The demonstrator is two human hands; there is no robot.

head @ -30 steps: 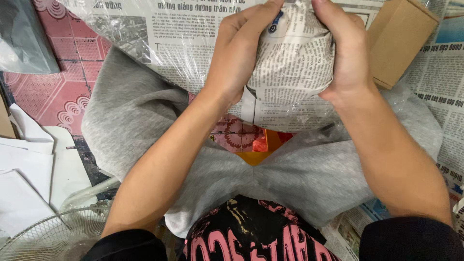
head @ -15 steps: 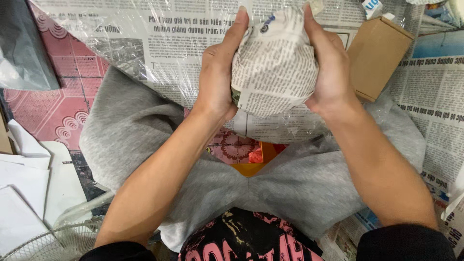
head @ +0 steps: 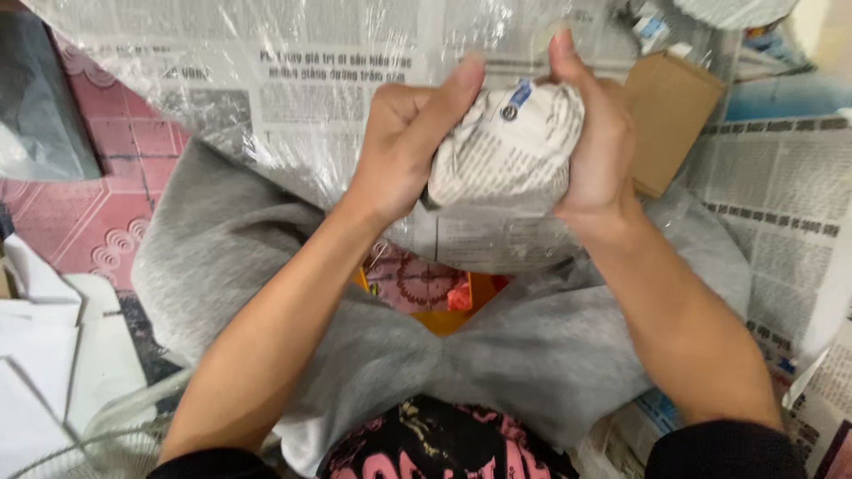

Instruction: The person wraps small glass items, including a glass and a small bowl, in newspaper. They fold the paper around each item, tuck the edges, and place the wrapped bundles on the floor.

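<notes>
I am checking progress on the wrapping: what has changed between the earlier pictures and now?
Both hands have squeezed the newspaper-wrapped bundle tighter: it looks smaller and rounder now. The left hand slid to its left side, thumb pointing up; the right hand closed around its right side. The grip was never released. The cardboard box and the plastic film over the newspaper stayed as they were.

place: home floor | patterned red tiles [head: 80, 213] | spread newspapers [head: 781, 204] (cardboard box [head: 670, 120] nearby)

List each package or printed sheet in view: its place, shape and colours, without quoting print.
Bundle: rounded, newspaper-wrapped, grey-white, between left hand and right hand.
Box: plain brown cardboard, right of the hands.
Newspaper: flat black-and-white sheets, far right.
Film: clear, over newspaper, top.
</notes>
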